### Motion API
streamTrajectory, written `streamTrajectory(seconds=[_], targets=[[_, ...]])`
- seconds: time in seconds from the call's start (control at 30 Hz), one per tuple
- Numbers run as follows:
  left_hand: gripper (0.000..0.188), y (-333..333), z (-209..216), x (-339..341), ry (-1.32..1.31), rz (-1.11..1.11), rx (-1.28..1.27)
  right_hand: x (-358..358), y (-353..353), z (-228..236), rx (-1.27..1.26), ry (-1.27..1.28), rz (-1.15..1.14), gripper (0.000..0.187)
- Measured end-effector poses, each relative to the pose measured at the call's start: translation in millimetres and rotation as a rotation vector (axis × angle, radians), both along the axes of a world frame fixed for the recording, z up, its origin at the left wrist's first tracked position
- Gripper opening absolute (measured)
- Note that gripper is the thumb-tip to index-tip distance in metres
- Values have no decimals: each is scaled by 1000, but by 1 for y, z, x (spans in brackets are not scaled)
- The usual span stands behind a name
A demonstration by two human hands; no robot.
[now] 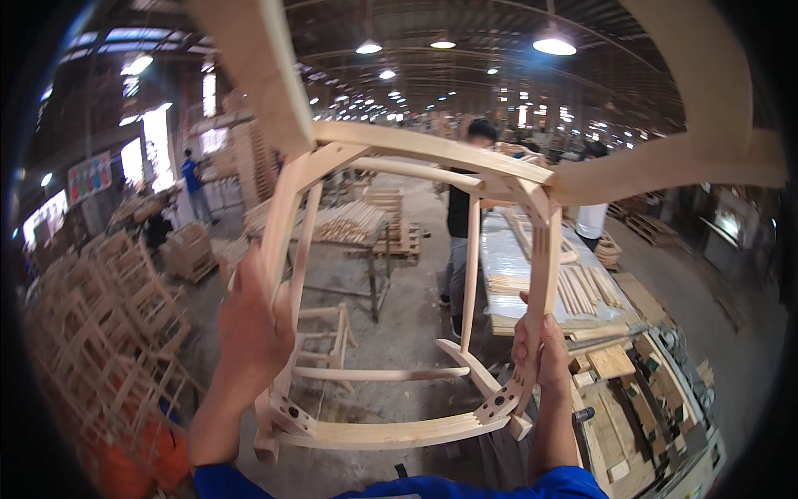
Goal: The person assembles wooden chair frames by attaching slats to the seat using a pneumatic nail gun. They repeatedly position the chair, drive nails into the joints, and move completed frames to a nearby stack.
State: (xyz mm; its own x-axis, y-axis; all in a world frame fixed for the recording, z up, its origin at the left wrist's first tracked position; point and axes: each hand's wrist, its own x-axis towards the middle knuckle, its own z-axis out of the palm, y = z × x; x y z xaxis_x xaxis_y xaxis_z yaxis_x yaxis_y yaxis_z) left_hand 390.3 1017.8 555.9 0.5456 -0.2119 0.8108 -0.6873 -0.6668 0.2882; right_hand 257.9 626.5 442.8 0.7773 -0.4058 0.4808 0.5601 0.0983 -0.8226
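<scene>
An unpainted wooden chair frame (391,434) is held up in front of me, off the floor. My left hand (256,328) is closed around its left side piece. On the opposite side, my right hand (542,345) grips the right side piece with the fingers wrapped round it. Corner blocks (499,402) with dark holes join the near rail to the sides. Thin round rungs (382,374) cross the inside of the frame. Curved wooden parts (690,162) stretch from its far corners toward the top of the view.
Many chair frames (108,308) are piled at the left, above an orange item (141,457). At right, a plastic-covered table (524,316) bears wooden sticks (582,291); a workbench or fixture (640,416) stands nearer. A person in dark clothes (457,220) stands by the table. Another, in blue (192,176), is farther left.
</scene>
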Motion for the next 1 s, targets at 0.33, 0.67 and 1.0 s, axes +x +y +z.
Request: streamTrajectory(seconds=[0.33, 0.67, 1.0], targets=[[60, 15, -5, -32, 134, 252, 118, 56, 2, -35, 155, 55, 231, 77], [71, 16, -44, -73, 234, 246, -10, 90, -24, -63, 24, 71, 452, 76], [61, 84, -90, -65, 230, 479, -214, 184, 58, -68, -43, 198, 596, 87]])
